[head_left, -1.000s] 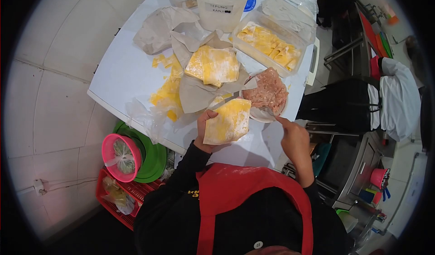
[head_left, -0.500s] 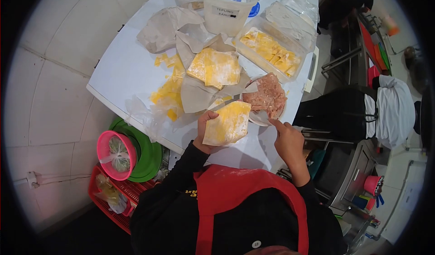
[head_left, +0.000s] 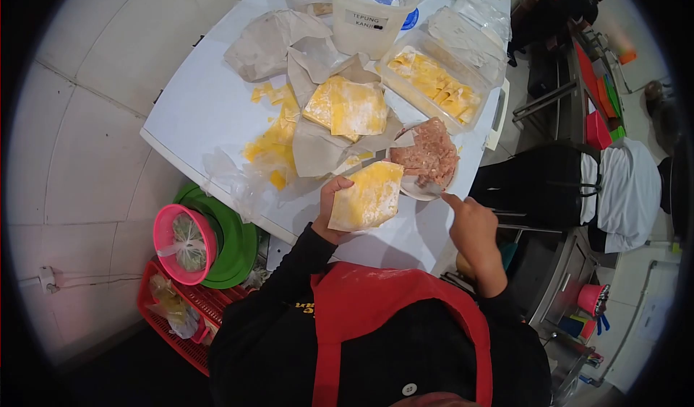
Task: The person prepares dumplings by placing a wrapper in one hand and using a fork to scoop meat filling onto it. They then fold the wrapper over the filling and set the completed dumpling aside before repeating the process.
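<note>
My left hand [head_left: 334, 199] grips a stack of square, flour-dusted yellow dough wrappers [head_left: 367, 196], thumb over the edge. At the rim of a white plate [head_left: 421, 189], my right hand [head_left: 471, 223] is closed with its index finger pointing along a small utensil, mostly hidden, whose kind I cannot make out. Pink minced meat [head_left: 432, 150] is heaped on that plate. Beyond my left hand, a larger pile of floured wrappers [head_left: 359, 109] rests on crumpled paper [head_left: 314, 150]. Yellow dough scraps [head_left: 278, 136] lie to its left.
A clear container [head_left: 468, 123] holds folded yellow dough pieces behind the plate. A white tub [head_left: 369, 35] labelled TEPUNG KANJI stands at the back. Plastic bags [head_left: 235, 183] lie near the left table edge. A pink basin [head_left: 208, 262] sits below. Two people are at the right.
My right hand has shifted slightly right and down, its fingertip drawing away from the meat toward the plate's near rim. My left hand still holds the wrappers. The view has shifted slightly.
</note>
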A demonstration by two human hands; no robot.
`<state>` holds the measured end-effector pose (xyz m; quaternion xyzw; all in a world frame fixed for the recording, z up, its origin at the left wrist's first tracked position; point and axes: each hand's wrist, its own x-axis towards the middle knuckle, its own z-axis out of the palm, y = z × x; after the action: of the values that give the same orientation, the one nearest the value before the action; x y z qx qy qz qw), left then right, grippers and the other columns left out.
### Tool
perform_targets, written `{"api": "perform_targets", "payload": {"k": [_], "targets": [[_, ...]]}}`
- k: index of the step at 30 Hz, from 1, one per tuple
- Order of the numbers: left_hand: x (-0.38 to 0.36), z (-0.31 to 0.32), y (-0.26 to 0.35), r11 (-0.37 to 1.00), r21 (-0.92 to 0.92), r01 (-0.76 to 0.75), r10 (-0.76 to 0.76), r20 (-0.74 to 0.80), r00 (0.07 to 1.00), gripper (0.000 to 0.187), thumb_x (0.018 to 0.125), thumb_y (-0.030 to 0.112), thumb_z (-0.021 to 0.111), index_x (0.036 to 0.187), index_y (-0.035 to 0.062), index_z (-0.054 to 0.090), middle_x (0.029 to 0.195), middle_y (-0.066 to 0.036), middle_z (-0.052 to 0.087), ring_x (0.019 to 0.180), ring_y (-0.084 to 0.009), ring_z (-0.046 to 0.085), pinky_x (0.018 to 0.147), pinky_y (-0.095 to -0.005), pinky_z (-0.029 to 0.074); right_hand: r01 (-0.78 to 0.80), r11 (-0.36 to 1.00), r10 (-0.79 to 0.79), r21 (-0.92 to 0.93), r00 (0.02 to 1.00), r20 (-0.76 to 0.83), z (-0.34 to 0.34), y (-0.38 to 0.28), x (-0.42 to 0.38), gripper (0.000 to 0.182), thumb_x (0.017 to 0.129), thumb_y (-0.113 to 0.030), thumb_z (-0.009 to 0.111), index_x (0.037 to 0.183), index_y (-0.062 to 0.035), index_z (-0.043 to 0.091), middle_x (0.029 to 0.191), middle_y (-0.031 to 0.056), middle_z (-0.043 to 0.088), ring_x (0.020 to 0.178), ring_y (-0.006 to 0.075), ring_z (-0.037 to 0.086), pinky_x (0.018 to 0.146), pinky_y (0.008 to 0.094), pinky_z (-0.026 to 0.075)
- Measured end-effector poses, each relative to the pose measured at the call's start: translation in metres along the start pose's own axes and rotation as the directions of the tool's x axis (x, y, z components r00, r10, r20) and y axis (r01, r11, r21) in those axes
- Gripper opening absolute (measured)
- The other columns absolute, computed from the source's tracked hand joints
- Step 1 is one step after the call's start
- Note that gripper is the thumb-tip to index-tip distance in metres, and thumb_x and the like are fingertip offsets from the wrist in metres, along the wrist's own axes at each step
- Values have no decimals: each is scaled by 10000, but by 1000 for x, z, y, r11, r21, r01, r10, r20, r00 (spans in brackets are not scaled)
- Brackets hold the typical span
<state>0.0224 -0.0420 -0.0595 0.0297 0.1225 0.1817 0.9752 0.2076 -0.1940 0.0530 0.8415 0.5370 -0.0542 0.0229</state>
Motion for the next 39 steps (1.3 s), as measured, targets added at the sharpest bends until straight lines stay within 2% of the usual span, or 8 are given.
{"api": "perform_targets", "payload": {"k": [12,16,20,23,29,32,35,39], "targets": [[-1,7,-2,1000,-15,-7,8,48,999,648,755,256,422,1333,-29,347,1291,-211,466,1140,-334,512,978,-449,400,81,997,-80,-3,988,135,-23,7,2,441,698,40,519,1062,-173,649,677,143,611,632,320,615,578,424,489],[-5,5,2,997,60,55,-55,-1,999,634,761,256,415,1320,-38,363,1289,-210,468,1123,-333,522,960,-449,415,154,921,-193,359,978,75,-42,33,11,287,813,-5,499,1040,-87,656,601,146,592,592,260,628,561,384,465],[-20,21,10,996,53,77,-77,0,997,606,764,253,415,1289,-49,402,1254,-217,496,1086,-339,544,938,-449,431,-203,564,-90,801,948,304,-43,59,3,282,883,-6,462,1084,-81,643,516,-3,405,500,45,383,489,213,339],[-25,18,11,995,82,55,-47,-89,995,595,764,259,419,1270,-53,425,1222,-223,519,1064,-347,558,926,-444,439,-191,328,-245,925,929,279,-44,64,-5,287,900,-4,441,1100,-72,635,522,-10,412,500,45,380,480,215,321],[-26,31,3,981,-76,179,-167,141,976,594,758,250,432,1264,-60,428,1209,-229,528,1051,-354,566,914,-461,444,-153,476,-196,866,941,274,-61,35,-13,269,893,-7,462,1074,-69,651,558,31,467,513,71,431,517,227,373],[-33,35,3,967,-86,239,-222,170,960,600,753,245,437,1267,-64,422,1220,-232,520,1059,-365,558,921,-482,435,-7,626,-157,780,978,135,-70,32,-14,271,854,24,498,1036,-77,671,610,69,543,534,125,488,549,250,408],[-36,38,0,971,-137,197,-168,200,965,604,753,238,437,1271,-72,411,1239,-241,503,1080,-378,542,940,-497,416,296,628,-302,720,945,-125,-67,30,-10,313,784,70,534,1003,-92,689,664,89,595,581,179,533,560,276,423],[-37,39,0,983,-18,181,-178,127,976,606,753,225,437,1273,-84,399,1256,-255,484,1103,-382,525,962,-499,395,414,623,-382,664,902,-203,-61,36,-3,372,685,114,534,960,-73,700,640,68,569,578,165,495,523,287,388]]}}
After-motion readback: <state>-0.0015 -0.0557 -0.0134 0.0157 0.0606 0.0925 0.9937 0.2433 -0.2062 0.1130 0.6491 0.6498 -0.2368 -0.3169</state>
